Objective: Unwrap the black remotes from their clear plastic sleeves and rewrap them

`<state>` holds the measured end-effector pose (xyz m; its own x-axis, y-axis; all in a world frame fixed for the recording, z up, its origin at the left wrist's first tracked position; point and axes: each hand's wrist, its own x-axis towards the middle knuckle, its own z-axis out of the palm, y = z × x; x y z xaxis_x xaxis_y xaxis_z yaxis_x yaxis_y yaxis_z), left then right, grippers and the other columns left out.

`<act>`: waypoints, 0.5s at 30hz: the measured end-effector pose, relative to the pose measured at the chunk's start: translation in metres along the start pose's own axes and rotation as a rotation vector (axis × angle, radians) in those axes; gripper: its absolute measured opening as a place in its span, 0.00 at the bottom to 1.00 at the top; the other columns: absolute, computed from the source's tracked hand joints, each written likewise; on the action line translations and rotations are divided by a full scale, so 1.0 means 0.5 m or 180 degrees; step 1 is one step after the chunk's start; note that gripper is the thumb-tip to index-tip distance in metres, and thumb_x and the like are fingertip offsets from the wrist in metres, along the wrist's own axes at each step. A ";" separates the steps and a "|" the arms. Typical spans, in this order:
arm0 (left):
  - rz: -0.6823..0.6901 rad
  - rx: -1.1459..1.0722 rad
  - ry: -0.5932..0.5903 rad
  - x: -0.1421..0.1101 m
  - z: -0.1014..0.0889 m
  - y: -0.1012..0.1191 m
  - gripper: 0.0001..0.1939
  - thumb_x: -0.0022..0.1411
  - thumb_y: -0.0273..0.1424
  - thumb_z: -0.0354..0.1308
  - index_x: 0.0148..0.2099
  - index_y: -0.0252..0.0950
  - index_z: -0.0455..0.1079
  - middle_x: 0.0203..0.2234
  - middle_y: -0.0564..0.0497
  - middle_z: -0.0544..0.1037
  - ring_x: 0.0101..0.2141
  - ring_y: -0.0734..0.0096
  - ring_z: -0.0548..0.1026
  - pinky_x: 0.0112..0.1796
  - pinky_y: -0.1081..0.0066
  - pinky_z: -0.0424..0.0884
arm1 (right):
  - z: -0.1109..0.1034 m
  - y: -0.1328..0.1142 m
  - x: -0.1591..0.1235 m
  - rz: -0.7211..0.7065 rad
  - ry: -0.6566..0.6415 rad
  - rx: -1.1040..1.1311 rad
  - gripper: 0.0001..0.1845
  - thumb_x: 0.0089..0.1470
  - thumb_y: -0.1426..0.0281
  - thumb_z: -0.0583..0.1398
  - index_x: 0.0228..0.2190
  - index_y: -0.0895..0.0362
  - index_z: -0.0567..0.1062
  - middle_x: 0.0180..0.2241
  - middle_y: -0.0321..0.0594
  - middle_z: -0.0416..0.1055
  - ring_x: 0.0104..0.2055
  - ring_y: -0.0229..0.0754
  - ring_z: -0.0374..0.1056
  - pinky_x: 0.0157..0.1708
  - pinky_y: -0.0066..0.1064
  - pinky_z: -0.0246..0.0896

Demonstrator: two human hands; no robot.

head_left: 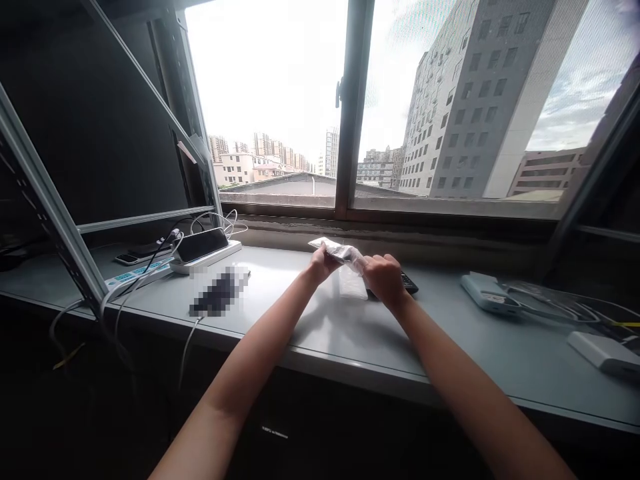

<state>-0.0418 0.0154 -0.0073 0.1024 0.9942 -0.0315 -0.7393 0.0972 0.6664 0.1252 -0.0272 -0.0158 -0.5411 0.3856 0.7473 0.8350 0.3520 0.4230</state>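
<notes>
Above the desk, my left hand pinches the near side of a thin white item partly in clear, crumpled plastic wrapping. What the wrapping contains is too unclear to name. My right hand is a closed fist around the wrapping's right end. Just below the hands, a whitish, translucent flat piece lies on the desk. Beside it, a black device with keys is mostly hidden behind my right hand.
At left on the desk are a blurred dark object with a cable, a phone on a white stand and a power strip. A pale blue device, loose cables and a white box lie right. Metal shelf posts flank the window.
</notes>
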 end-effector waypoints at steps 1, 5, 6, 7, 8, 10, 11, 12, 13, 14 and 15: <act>-0.0032 -0.0031 -0.0027 -0.001 0.002 -0.001 0.29 0.70 0.40 0.37 0.62 0.24 0.56 0.47 0.32 0.74 0.42 0.57 0.76 0.46 0.60 0.71 | 0.000 -0.001 -0.001 -0.0051 0.0015 0.0012 0.13 0.56 0.79 0.53 0.30 0.59 0.78 0.19 0.39 0.68 0.22 0.37 0.54 0.28 0.35 0.34; -0.0179 -0.0088 -0.0229 -0.015 0.011 -0.001 0.32 0.70 0.42 0.33 0.65 0.23 0.51 0.47 0.30 0.73 0.44 0.54 0.76 0.46 0.57 0.70 | 0.006 -0.005 -0.002 -0.0143 0.0178 0.0093 0.15 0.57 0.78 0.54 0.39 0.57 0.78 0.19 0.37 0.69 0.22 0.37 0.55 0.28 0.34 0.35; -0.0199 -0.0071 -0.0246 -0.019 0.013 -0.001 0.33 0.69 0.43 0.32 0.65 0.22 0.49 0.47 0.29 0.73 0.44 0.53 0.76 0.46 0.56 0.70 | 0.008 -0.007 -0.002 -0.0150 0.0219 0.0118 0.15 0.58 0.77 0.54 0.40 0.56 0.78 0.19 0.37 0.69 0.22 0.37 0.55 0.27 0.34 0.35; -0.0202 -0.0046 -0.0234 -0.021 0.014 0.000 0.34 0.69 0.43 0.32 0.66 0.21 0.48 0.47 0.28 0.74 0.44 0.52 0.76 0.47 0.55 0.70 | 0.011 -0.009 -0.003 -0.0164 0.0253 0.0143 0.14 0.58 0.77 0.54 0.40 0.57 0.78 0.18 0.36 0.69 0.21 0.36 0.55 0.27 0.34 0.35; -0.0191 -0.0013 -0.0190 -0.022 0.014 0.000 0.34 0.69 0.43 0.31 0.66 0.21 0.47 0.46 0.28 0.74 0.44 0.51 0.76 0.46 0.54 0.69 | 0.014 -0.012 -0.003 -0.0185 0.0285 0.0165 0.14 0.58 0.76 0.54 0.39 0.57 0.78 0.18 0.36 0.68 0.21 0.36 0.55 0.27 0.34 0.35; -0.0130 0.0046 -0.0024 -0.018 0.009 0.001 0.35 0.69 0.43 0.30 0.67 0.21 0.46 0.44 0.29 0.76 0.42 0.51 0.77 0.46 0.54 0.70 | 0.019 -0.019 -0.003 -0.0253 0.0358 0.0206 0.12 0.58 0.75 0.54 0.36 0.57 0.79 0.18 0.36 0.68 0.21 0.36 0.55 0.27 0.34 0.35; -0.0092 0.0066 0.0083 -0.014 0.005 0.002 0.34 0.69 0.43 0.29 0.67 0.21 0.47 0.42 0.30 0.76 0.41 0.51 0.77 0.45 0.54 0.70 | 0.021 -0.023 -0.003 -0.0294 0.0400 0.0224 0.12 0.58 0.75 0.55 0.33 0.57 0.79 0.18 0.37 0.68 0.21 0.36 0.55 0.27 0.34 0.35; -0.0053 0.0076 0.0200 -0.008 -0.001 0.004 0.34 0.70 0.42 0.29 0.66 0.21 0.48 0.40 0.31 0.77 0.39 0.52 0.78 0.45 0.55 0.70 | 0.022 -0.026 -0.002 -0.0338 0.0444 0.0238 0.12 0.58 0.74 0.55 0.29 0.57 0.78 0.18 0.37 0.68 0.21 0.35 0.55 0.27 0.34 0.34; -0.0013 0.0074 0.0323 -0.001 -0.007 0.006 0.34 0.70 0.42 0.29 0.66 0.20 0.49 0.37 0.32 0.78 0.38 0.52 0.78 0.44 0.56 0.71 | 0.023 -0.030 -0.002 -0.0385 0.0495 0.0248 0.14 0.58 0.74 0.55 0.25 0.58 0.77 0.18 0.37 0.68 0.21 0.35 0.54 0.27 0.34 0.34; 0.0036 0.0064 0.0459 0.005 -0.014 0.009 0.34 0.70 0.42 0.29 0.65 0.20 0.51 0.34 0.34 0.78 0.36 0.53 0.78 0.43 0.57 0.71 | 0.023 -0.033 -0.002 -0.0430 0.0556 0.0252 0.16 0.59 0.73 0.56 0.21 0.58 0.75 0.18 0.37 0.68 0.21 0.35 0.54 0.28 0.34 0.35; 0.0089 0.0049 0.0603 0.012 -0.020 0.012 0.34 0.70 0.42 0.29 0.64 0.19 0.54 0.32 0.35 0.78 0.33 0.55 0.78 0.41 0.58 0.72 | 0.021 -0.035 -0.001 -0.0467 0.0623 0.0249 0.17 0.59 0.72 0.56 0.20 0.58 0.74 0.18 0.36 0.68 0.21 0.34 0.54 0.28 0.34 0.35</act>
<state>-0.0525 0.0223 -0.0110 -0.0462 0.9874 -0.1513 -0.7296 0.0701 0.6803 0.1097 -0.0246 -0.0292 -0.6199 0.1557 0.7691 0.7345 0.4600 0.4989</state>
